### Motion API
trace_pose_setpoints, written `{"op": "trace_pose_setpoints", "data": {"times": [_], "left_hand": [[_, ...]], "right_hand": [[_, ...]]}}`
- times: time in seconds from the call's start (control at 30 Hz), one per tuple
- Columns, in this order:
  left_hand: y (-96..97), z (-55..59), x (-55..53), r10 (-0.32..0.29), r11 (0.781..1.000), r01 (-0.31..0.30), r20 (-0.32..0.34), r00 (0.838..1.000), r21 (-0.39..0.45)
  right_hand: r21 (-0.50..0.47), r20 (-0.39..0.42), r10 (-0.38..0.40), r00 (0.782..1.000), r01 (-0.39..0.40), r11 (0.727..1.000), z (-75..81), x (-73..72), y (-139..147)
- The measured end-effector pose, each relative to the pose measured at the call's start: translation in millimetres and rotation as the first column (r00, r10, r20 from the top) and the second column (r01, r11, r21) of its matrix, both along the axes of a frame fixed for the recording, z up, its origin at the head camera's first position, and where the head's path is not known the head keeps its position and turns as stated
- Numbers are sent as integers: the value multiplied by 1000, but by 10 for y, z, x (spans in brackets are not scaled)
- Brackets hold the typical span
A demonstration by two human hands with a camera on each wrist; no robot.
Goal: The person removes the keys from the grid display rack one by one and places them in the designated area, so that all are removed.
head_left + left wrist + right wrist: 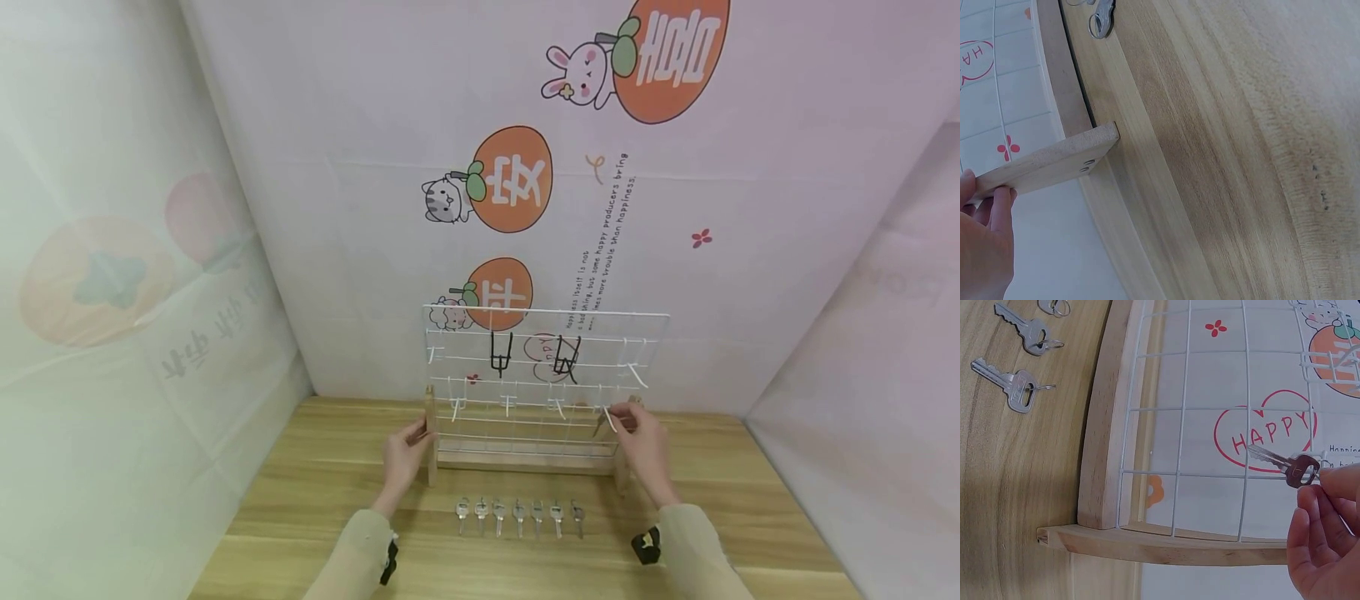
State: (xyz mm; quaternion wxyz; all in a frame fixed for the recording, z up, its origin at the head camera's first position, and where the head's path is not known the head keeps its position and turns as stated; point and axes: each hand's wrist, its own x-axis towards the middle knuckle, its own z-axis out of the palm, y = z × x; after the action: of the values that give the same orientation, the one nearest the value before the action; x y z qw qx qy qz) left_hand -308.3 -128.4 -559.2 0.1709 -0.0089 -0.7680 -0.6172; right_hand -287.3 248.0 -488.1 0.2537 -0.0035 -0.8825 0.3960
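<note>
A white wire grid rack (545, 311) stands on a wooden base, with white hooks and two black hooks (500, 352) hung on it. My left hand (405, 457) grips the rack's left wooden upright (1054, 159), thumb on one face and fingers on the other. At the right side, my right hand (643, 442) pinches a silver key (1300, 470) by its small ring, the blade pointing away from the fingertips. This key overlaps the grid in the right wrist view, close by a lower white hook (611, 419). The ring is partly hidden behind the thumb and fingers.
Several silver keys with rings (519, 518) lie in a row on the wooden table (300, 517), in front of the rack. Behind it hangs a white cloth (375, 233) printed with cartoon fruit and writing. A black wrist device (647, 546) sits by the right sleeve.
</note>
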Motion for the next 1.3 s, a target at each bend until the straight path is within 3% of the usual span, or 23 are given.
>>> {"op": "trace_pose_setpoints", "data": {"times": [0.4, 0.77, 1.3], "left_hand": [[2, -11, 2, 12, 1000, -12, 2, 1000, -19], [1, -8, 4, 17, 999, -18, -22, 1000, -40], [-4, 23, 25, 15, 998, -15, 8, 1000, -65]], "right_hand": [[32, -3, -20, 1000, 20, 999, -11, -23, -1], [7, -39, 20, 999, -20, 1000, -2, 44, -8], [52, -78, 60, 995, -56, 997, 12, 146, 7]]}}
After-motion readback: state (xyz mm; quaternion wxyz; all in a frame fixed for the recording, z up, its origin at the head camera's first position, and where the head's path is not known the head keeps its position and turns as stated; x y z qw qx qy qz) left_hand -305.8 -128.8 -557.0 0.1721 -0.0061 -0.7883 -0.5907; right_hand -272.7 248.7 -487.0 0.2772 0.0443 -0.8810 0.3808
